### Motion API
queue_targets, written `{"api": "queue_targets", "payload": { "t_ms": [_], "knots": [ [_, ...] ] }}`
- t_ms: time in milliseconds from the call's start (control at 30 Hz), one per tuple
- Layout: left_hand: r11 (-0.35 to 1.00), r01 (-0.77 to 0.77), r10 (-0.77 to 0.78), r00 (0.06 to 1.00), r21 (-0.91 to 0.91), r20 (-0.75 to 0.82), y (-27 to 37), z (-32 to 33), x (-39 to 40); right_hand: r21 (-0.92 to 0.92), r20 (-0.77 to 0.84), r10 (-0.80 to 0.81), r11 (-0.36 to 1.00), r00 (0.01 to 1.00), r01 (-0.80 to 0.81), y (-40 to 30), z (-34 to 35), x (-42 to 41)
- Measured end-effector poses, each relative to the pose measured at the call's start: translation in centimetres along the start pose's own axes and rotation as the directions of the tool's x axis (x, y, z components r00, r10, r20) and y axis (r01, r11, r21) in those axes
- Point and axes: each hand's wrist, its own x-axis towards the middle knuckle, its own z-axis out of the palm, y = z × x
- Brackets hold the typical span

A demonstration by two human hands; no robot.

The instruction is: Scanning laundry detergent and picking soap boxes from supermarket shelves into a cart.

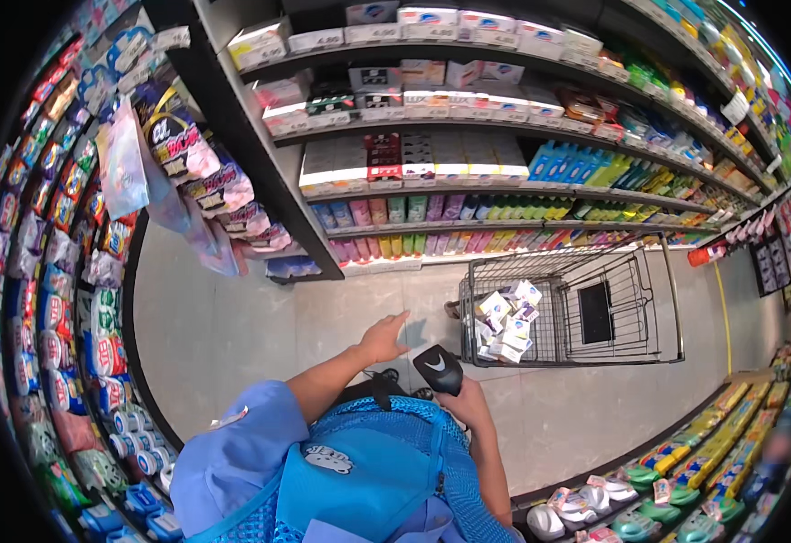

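Observation:
My left hand (383, 338) hangs over the tiled floor with its fingers apart and nothing in it. In my right hand (462, 402) is a black handheld barcode scanner (438, 368), its head pointing up and to the left in the picture. Just right of the scanner stands a wire shopping cart (558, 361). Several small white boxes (517, 332), some with purple or yellow parts, lie in a loose pile inside the cart. A blue mesh bag (368, 468) with a bear print covers my front.
Ahead runs a shelf unit (429, 130) with boxed soaps and bottles. Bagged goods (185, 146) hang at its left end. Shelves of laundry packs (107, 353) curve along the left side. Brushes (595, 499) and yellow packages (714, 441) fill the lower right shelves. A yellow line (724, 319) crosses the floor at right.

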Motion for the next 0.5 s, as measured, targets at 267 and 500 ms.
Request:
{"api": "queue_targets", "payload": {
  "t_ms": [267,500],
  "knots": [
    [1.0,0.017,-0.016,0.99,-0.008,0.137,-1.8,-0.9,-2.8,-0.161,0.045,0.056,0.986,0.997,-0.048,-1.8,2.5,0.7],
    [0.995,0.102,-0.102,0.963,0.013,0.25,-4.8,-1.2,-3.8,-0.032,-0.151,0.139,0.989,0.979,-0.146,1.5,3.3,-0.5]
  ]
}}
